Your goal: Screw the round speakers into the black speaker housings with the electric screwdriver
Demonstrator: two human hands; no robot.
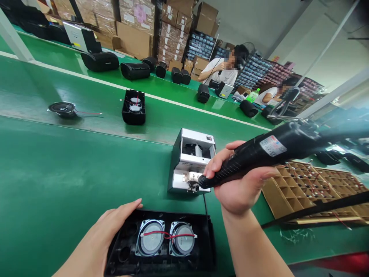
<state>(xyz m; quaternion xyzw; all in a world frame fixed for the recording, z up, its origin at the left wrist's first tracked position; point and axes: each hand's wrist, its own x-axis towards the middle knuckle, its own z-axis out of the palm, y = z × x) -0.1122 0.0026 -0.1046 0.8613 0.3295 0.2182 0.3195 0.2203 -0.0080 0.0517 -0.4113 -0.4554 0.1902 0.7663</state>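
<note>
My right hand (240,184) is wrapped round a black electric screwdriver (248,154) with a white label on its body. The bit points down and left, at the front outlet of a grey and black screw feeder (191,159); whether a screw sits on it is too small to tell. At the bottom, my left hand (105,231) grips the left end of a black speaker housing (201,227), its thumb mostly hidden. Inside the housing lie two round speaker drivers (152,237) in square metal frames, with red wires and white plugs across them.
A cardboard divider tray (284,188) holding wired parts lies at right. Farther off are a loose speaker driver (62,109) and another black housing (133,113) with two drivers. Several black speakers (99,60) line the far belt, where two people sit before stacked cartons.
</note>
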